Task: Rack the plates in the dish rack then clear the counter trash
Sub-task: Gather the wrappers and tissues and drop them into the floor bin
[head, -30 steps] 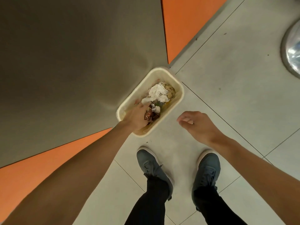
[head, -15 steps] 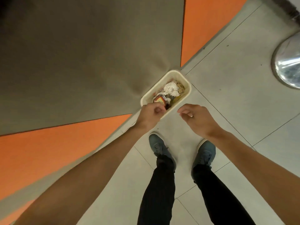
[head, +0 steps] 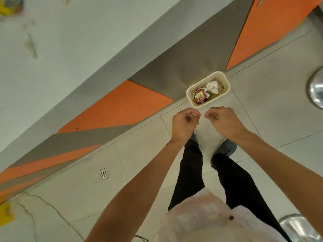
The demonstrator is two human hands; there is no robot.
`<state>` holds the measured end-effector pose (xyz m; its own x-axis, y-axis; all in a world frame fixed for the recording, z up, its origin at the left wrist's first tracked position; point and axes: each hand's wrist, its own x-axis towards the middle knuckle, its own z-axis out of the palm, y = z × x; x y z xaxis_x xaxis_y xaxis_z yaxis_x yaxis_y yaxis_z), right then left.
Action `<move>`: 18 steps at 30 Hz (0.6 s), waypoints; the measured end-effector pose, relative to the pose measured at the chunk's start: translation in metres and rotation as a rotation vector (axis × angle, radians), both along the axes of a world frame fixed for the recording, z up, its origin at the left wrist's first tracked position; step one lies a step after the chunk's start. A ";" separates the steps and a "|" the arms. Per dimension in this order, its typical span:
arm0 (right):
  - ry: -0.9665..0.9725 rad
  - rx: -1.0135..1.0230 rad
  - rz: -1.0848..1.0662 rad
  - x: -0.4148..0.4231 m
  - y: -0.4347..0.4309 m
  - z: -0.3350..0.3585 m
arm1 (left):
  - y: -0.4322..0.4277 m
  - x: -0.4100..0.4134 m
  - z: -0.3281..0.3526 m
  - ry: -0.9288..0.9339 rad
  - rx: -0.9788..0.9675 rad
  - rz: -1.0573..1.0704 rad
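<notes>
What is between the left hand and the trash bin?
Nothing but bare grey floor tile shows between the left hand and the trash bin in the head view.

the trash bin (head: pixel 189 95) sits against the cabinet front (head: pixel 183 67), wrappers (head: pixel 201 96) inside.
</notes>
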<state>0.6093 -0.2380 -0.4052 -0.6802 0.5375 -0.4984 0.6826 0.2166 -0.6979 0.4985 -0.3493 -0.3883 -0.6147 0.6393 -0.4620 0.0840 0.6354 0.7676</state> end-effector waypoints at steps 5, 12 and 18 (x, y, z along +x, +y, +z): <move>0.090 0.030 0.111 -0.007 -0.040 0.078 | -0.053 0.006 0.073 0.026 0.014 0.131; 0.253 0.165 0.287 -0.041 -0.050 0.165 | -0.087 -0.022 0.149 0.193 0.075 0.219; 0.362 0.295 0.441 -0.100 -0.045 0.228 | -0.101 -0.078 0.210 0.413 0.208 0.226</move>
